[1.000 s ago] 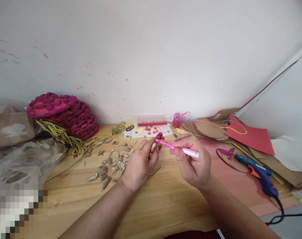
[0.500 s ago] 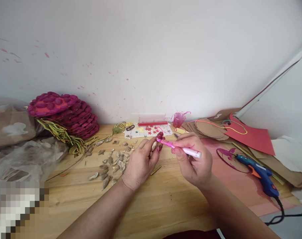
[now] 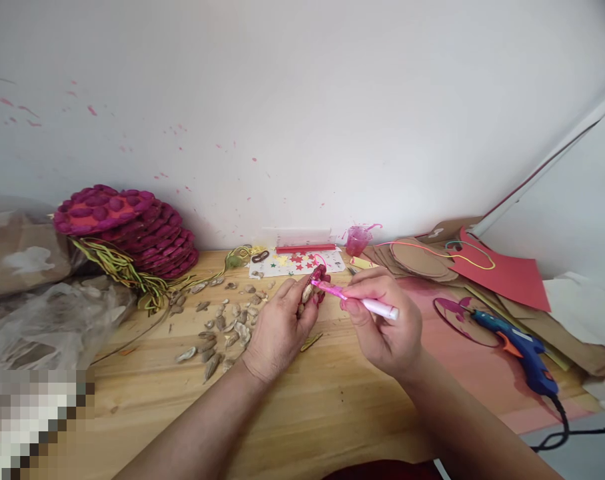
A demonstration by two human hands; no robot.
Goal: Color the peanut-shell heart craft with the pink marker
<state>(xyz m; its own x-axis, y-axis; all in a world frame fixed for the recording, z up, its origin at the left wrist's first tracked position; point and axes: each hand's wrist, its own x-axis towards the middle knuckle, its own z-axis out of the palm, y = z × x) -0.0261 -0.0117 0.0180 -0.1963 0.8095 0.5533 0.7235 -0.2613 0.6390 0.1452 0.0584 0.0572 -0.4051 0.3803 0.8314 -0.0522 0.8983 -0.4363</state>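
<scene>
My left hand [image 3: 281, 327] is closed round a piece set with peanut shells [image 3: 308, 291]; some are painted dark magenta, others are bare tan. Most of the piece is hidden behind the fingers. In my right hand [image 3: 386, 323] is a paintbrush [image 3: 377, 307] with a white handle, its front part smeared with pink paint. The brush tip touches the shells. To the left of my left hand lie several loose peanut shells [image 3: 220, 327] on the wooden table.
A stack of magenta shell-covered discs [image 3: 152, 230] stands at left, beside green cords [image 3: 132, 277] and a plastic bag [image 3: 47, 327]. Behind my hands are star stickers [image 3: 302, 260] and a pink-stained cup [image 3: 357, 241]. Cardboard discs [image 3: 417, 259], red paper [image 3: 507, 270] and a blue glue gun [image 3: 522, 350] lie right.
My right hand and the paintbrush have shifted slightly left, moving the tip along the shells. My left hand keeps its hold almost unmoved.
</scene>
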